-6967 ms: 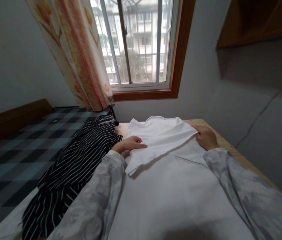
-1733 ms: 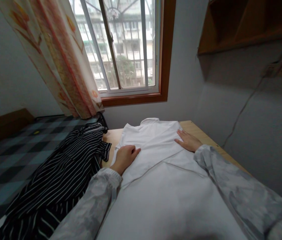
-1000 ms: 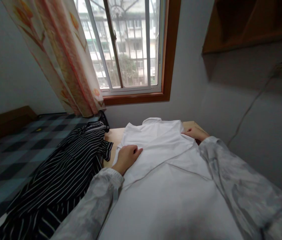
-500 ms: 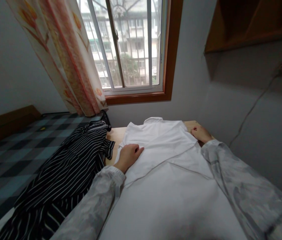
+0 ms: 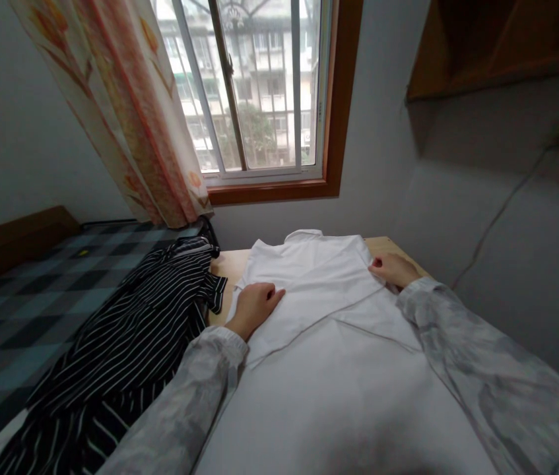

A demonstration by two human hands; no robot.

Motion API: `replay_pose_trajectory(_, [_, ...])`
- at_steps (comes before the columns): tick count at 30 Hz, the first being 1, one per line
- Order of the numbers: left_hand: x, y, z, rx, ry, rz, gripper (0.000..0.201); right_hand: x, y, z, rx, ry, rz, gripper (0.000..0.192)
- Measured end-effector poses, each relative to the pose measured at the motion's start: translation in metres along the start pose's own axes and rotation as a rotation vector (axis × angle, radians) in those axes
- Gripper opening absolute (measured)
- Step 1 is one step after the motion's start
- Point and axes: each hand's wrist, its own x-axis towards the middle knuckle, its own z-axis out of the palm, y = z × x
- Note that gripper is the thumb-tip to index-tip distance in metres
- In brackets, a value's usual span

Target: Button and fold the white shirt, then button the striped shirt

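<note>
A white collared shirt (image 5: 319, 277) lies flat on a wooden table (image 5: 224, 265), collar toward the window, with one sleeve folded across its back. My left hand (image 5: 254, 305) rests palm down on the folded sleeve near the shirt's left edge, holding nothing. At the shirt's right shoulder edge, my right hand (image 5: 394, 269) has its fingers curled on the fabric. Both my arms are in pale grey sleeves.
A black garment with white stripes (image 5: 135, 336) lies heaped left of the shirt, partly over the table edge. A bed with a checked cover (image 5: 22, 290) is further left. A window (image 5: 259, 86) and curtain (image 5: 131, 112) are ahead, a wall close on the right.
My right hand left the shirt's back, where it lay flat, and moved to the right shoulder edge, where its fingers now curl on the fabric. My left hand has stayed on the sleeve.
</note>
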Motion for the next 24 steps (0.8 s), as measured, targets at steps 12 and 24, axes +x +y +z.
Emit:
replay_pose_trajectory(12, [0.0, 0.001, -0.001, -0.018, 0.011, -0.008, 0.048, -0.004, 0.033, -0.01, -0.044, 0.055, 0.187, 0.017])
replay_pose_trajectory(24, [0.002, -0.004, -0.003, -0.204, 0.042, -0.117, 0.051, -0.082, 0.003, -0.002, 0.163, 0.288, -0.499, 0.022])
